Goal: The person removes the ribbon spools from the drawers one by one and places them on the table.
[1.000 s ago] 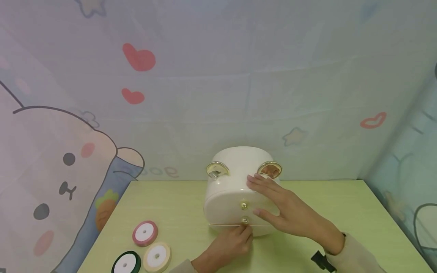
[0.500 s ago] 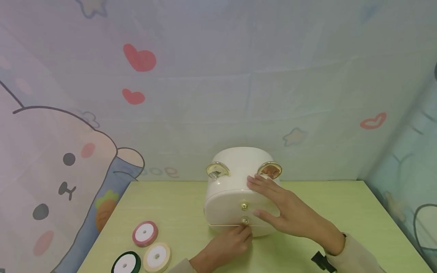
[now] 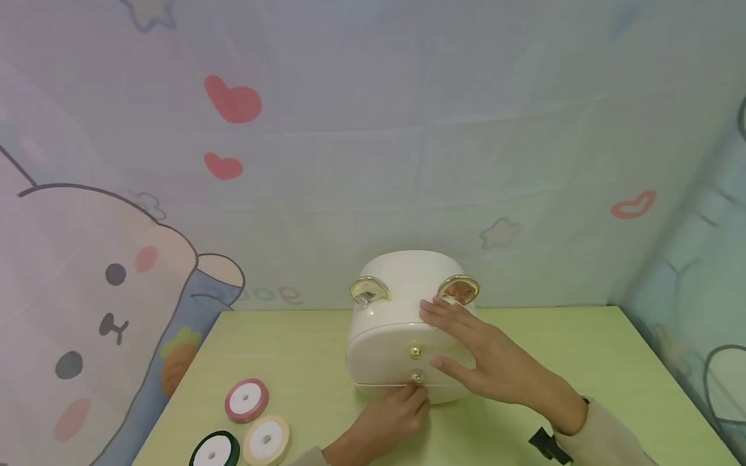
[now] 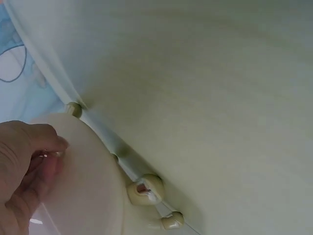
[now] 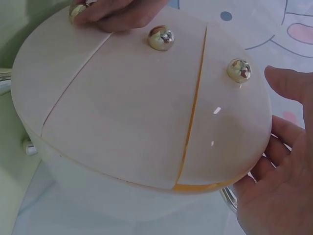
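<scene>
A white rounded jewelry box [image 3: 408,268] with gold knobs on its front stands at the back middle of the table in the head view. My left hand [image 3: 387,417] is low at the front. Seen from the right wrist, its fingers pinch the lowest gold knob [image 5: 77,13], partly hidden by them. The middle knob [image 5: 161,38] and top knob [image 5: 239,70] are untouched. My right hand [image 3: 486,356] lies with extended fingers on the box's upper right edge, thumb held off the front. An orange-lined gap [image 5: 193,115] runs between the top section and the middle one.
Three ribbon spools, pink [image 3: 247,400], cream [image 3: 267,440] and dark green [image 3: 214,450], lie at the front left of the green table [image 3: 553,362]. Two gold-rimmed ear-like pieces [image 3: 370,290] stick out of the box's top. Behind it hangs a printed cloth [image 3: 350,162].
</scene>
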`<state>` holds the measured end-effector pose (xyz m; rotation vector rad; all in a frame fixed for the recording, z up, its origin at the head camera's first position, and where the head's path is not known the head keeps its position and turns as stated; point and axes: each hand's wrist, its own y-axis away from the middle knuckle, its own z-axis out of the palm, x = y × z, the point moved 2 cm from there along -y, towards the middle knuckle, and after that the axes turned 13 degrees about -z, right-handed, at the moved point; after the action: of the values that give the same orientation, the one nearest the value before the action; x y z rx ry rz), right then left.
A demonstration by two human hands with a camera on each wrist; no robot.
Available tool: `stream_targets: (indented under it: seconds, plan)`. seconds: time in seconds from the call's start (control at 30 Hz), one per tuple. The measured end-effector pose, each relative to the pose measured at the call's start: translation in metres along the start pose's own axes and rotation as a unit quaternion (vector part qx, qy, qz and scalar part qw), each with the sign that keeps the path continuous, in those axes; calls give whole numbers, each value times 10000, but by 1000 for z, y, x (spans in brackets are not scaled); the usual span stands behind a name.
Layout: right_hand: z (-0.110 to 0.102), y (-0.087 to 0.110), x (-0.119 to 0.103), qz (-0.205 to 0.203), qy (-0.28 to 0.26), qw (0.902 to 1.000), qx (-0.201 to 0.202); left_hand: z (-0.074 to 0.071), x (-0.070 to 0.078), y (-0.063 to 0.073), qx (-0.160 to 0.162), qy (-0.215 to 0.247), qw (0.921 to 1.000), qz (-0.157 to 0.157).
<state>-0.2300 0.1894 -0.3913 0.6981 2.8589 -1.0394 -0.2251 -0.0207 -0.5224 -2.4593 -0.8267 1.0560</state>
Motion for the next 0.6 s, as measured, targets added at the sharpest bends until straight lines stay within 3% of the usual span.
stream_targets:
  seconds: [0.13,0.37,0.5,0.6]
  plan:
    - [-4,1,1,-117,56,9998,-158,-8,0,-2,-201,122,9997,-114]
    - [-18,-1,-1,-198,-123,9992,-322,-34,-10,4,-98,516,9981,-318]
    - [-31,2,-3,-85,-274,9995,119,-50,-23,14,46,956,9936,-596]
    - [-41,9,-3,-111,-244,9972,700,-62,-38,22,386,1261,9871,-910]
